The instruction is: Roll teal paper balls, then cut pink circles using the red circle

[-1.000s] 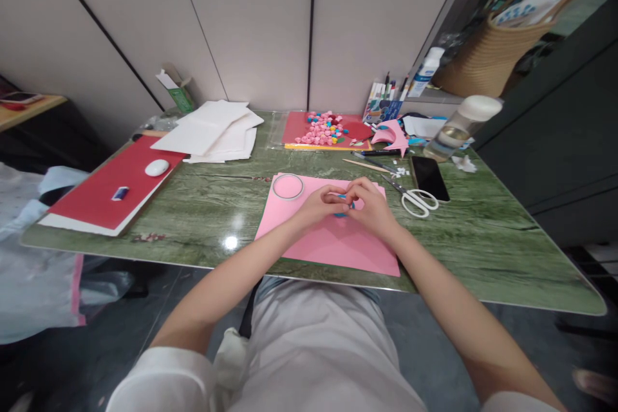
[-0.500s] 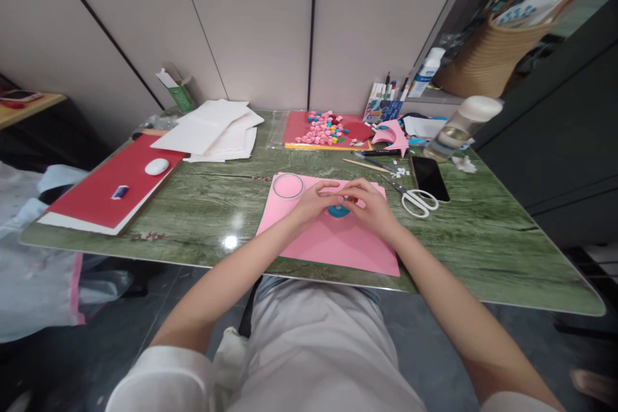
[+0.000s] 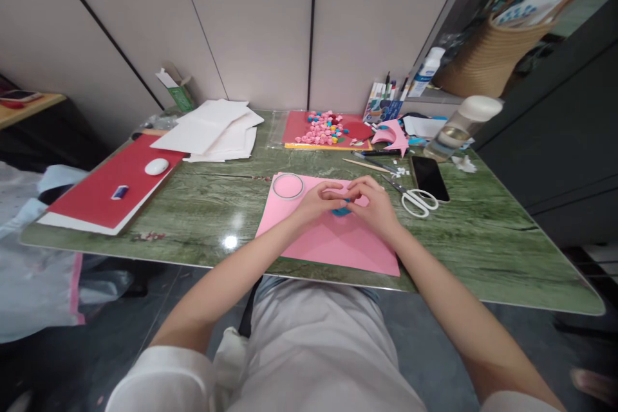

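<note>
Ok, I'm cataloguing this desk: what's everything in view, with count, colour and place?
table: 1, green, centre
pink sheets: several, pink, near centre
ring: 1, grey, on pink sheets
blue piece: 1, blue, over pink sheets
scissors: 1, white-handled, right
phone: 1, black, beyond scissors
clear bottle: 1, white-capped, back right
white bottle: 1, white, upper right
pens: several, mixed, back right
small pieces: many, mostly pink, back centre
white sheets: several, white, back left
red sheet: 1, red, left
oval object: 1, white, on red sheet
carton: 1, green, back left
basket: 1, tan, upper right
left hand, right hand: 1 each, bare, at blue piece
</note>
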A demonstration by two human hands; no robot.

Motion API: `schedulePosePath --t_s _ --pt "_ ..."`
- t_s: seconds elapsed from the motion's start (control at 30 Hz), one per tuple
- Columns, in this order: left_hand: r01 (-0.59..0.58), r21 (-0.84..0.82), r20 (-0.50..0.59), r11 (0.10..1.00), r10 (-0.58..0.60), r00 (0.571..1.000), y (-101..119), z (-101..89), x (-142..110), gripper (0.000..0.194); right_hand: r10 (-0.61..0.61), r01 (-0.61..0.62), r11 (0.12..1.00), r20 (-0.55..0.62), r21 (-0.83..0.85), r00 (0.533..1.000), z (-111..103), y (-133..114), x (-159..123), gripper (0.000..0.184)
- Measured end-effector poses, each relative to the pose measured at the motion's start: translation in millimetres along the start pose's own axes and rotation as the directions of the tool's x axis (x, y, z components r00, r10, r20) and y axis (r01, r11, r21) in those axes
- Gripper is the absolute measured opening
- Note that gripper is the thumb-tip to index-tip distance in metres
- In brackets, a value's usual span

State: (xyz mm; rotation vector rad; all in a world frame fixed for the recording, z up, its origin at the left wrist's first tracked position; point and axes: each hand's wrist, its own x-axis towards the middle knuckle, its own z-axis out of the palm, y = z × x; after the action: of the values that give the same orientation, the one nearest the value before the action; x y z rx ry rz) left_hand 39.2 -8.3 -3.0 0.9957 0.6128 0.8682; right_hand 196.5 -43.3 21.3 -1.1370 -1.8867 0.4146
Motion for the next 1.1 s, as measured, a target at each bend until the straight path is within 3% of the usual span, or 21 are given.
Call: schedulePosePath --t_s 0.4,0.73,1.1 --pt "0.034 0.045 0.045 0.998 -0.036 0.998 1.8 5.1 -4.7 0.047 -0.055 0.057 0.997 0.041 -0.054 0.998 3.4 0.4 -0.6 0.016" --pt "0.037 -0.022 -0.054 0.999 -0.038 0.998 2.2 -2.3 -0.9 0.050 -0.032 0.033 0.999 0.081 -0.016 0.996 -2.7 -4.6 1.2 0.005" --pt "0.036 0.061 -0.063 0.997 -0.032 0.998 6.8 -1.6 -2.5 0.048 -0.079 0.079 0.997 0.155 0.007 0.985 1.3 3.1 0.0 0.022"
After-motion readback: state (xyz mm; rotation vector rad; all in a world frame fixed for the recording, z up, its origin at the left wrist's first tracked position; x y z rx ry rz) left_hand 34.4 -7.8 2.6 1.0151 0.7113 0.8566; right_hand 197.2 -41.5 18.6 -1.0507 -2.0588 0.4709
